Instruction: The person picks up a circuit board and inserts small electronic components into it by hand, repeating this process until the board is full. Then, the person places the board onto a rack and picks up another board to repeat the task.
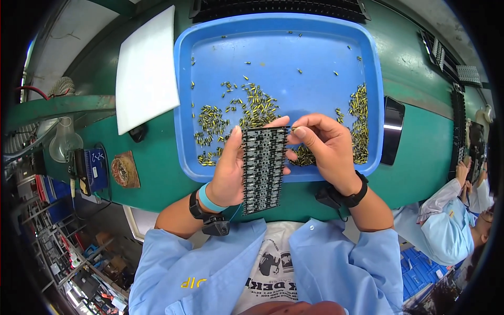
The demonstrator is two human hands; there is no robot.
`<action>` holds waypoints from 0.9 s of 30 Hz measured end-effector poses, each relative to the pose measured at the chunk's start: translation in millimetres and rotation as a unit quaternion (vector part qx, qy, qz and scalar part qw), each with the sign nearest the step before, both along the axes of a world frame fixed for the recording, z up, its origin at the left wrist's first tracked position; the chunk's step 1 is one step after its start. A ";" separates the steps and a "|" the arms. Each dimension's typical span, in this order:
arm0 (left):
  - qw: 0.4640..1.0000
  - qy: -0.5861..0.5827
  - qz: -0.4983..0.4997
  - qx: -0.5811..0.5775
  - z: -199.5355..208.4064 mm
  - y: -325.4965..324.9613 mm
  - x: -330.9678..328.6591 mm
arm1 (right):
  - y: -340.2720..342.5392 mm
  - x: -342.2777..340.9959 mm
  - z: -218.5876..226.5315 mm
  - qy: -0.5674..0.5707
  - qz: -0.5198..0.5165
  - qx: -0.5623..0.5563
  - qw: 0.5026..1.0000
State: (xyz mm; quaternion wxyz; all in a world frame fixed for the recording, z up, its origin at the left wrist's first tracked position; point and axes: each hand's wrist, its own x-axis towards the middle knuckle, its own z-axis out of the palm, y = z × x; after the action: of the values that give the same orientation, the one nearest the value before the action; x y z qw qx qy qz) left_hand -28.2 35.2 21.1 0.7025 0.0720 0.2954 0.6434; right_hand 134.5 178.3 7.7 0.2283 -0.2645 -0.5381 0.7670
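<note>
My left hand [227, 176] is closed round the left edge of a dark circuit board panel [262, 170], thumb in front and fingers behind. The panel carries rows of small pale parts and is held upright over the near edge of a blue plastic tray [294, 52]. At the panel's top right corner, my right hand [333, 152] pinches a small yellow-and-black component [295, 128] between thumb and forefinger, mostly hidden by the fingertips. Loose components of the same colours [257, 105] lie heaped in the tray, left, middle and right.
Left of the tray lie a white foam sheet [147, 68], a round tin [125, 170], a blue box [95, 165] and a glass vessel [65, 139]. A black phone-like slab [392, 131] touches the right side. A black rack [278, 7] stands behind; a co-worker [446, 226] sits far right.
</note>
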 end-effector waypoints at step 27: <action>0.994 0.098 -0.039 0.038 2.5 -6.7 7.8 | -11.4 -9.6 3.0 0.045 -0.044 0.375 0.925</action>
State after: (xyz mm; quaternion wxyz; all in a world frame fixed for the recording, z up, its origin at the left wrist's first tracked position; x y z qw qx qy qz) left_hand -20.4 28.5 23.6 0.6919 0.1726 0.3350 0.6159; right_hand 124.8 166.9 10.7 0.3686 -0.1484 -0.7634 0.5093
